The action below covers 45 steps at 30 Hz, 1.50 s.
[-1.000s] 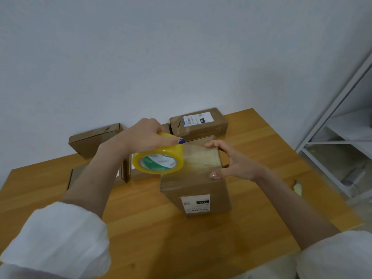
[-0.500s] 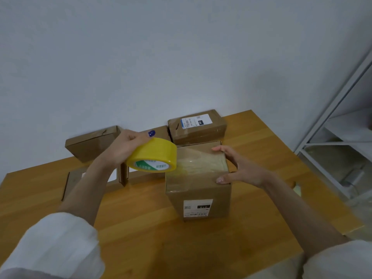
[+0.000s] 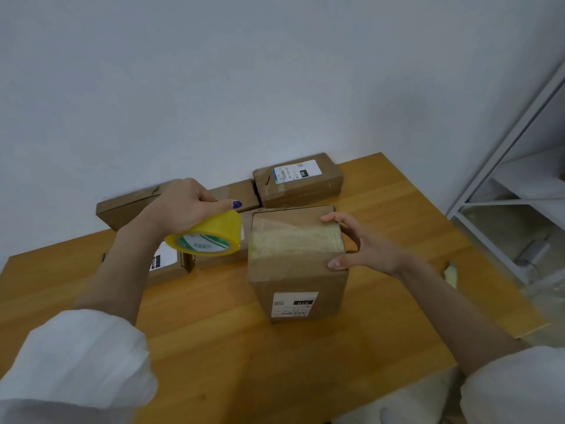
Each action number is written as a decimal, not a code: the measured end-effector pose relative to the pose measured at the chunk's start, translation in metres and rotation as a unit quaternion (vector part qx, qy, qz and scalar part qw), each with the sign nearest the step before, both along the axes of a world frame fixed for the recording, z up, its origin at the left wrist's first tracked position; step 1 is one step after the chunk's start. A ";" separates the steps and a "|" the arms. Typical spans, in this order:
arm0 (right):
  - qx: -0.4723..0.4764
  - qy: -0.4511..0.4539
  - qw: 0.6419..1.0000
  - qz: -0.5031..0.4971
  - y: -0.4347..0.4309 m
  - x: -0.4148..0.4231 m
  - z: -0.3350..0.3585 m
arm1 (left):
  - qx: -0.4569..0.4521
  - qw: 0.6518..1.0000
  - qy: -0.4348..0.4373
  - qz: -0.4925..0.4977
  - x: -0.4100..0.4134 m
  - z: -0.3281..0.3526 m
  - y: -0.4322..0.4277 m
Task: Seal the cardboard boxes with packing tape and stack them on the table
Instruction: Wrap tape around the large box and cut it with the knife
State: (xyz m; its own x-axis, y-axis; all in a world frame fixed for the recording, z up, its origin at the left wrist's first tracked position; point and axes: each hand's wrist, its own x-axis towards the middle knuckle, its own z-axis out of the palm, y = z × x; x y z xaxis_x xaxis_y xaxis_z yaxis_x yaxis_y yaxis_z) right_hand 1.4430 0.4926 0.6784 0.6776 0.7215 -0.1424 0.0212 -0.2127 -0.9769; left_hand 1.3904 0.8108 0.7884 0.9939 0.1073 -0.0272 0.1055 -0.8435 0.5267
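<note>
While our left hand [image 3: 183, 206] grips the tape roll [image 3: 208, 237] beside the upright box [image 3: 296, 270], our right hand [image 3: 367, 249] clasps its taped top; cutting and stacking are left, we judge.

Plain white wall [image 3: 275, 71], kinda bluish-grey in this light, takes up the whole top half from 9 through 12 to roughly 2 o'clock. The light's soft and even, with only faint shadows. An orangey wooden table [image 3: 214, 347] with visible plank lines fills the bottom around 6 o'clock. Its back edge sits right against the wall and its far right corner is at about 1 o'clock. At 3 o'clock a white metal-frame shelf unit [image 3: 501, 148] stands just beside the table, with a pale shelf board [image 3: 532, 169]. The level below it is too blurry to make out.
</note>
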 end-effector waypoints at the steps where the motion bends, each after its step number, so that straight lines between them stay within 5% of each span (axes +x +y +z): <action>1: 0.000 0.003 1.000 0.000 0.000 0.001 -0.001 | 0.011 1.000 0.006 0.008 -0.001 -0.002 0.003; 25: -0.019 0.010 1.000 0.008 0.004 0.002 0.002 | -0.003 0.999 0.053 0.012 -0.010 -0.057 0.019; 32: -0.121 0.014 0.992 0.034 0.003 -0.002 0.028 | 0.001 0.999 0.041 0.003 -0.013 -0.074 0.013; 35: -0.184 -0.117 0.971 -0.097 0.028 -0.002 0.052 | 0.030 0.999 0.011 -0.001 -0.014 -0.071 0.010; 38: -0.122 -0.299 0.910 -0.260 0.099 -0.004 0.069 | 0.044 0.999 0.005 0.000 -0.017 -0.068 0.005; 42: -0.251 -0.419 0.849 -0.199 0.187 -0.016 0.052 | 0.052 0.999 -0.004 0.002 -0.021 -0.066 0.003; 45: -0.330 -0.418 0.828 -0.176 0.197 -0.017 0.025 | 0.052 0.999 -0.001 0.017 -0.023 -0.069 0.007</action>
State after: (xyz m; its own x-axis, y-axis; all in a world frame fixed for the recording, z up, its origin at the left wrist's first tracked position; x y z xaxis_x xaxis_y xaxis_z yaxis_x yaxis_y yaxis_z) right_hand 1.4256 0.6891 0.7039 0.8905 0.4096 0.1982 0.4538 -0.8312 -0.3212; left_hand 1.3669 0.8174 0.7194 0.9897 0.1427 -0.0125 0.1337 -0.8893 0.4373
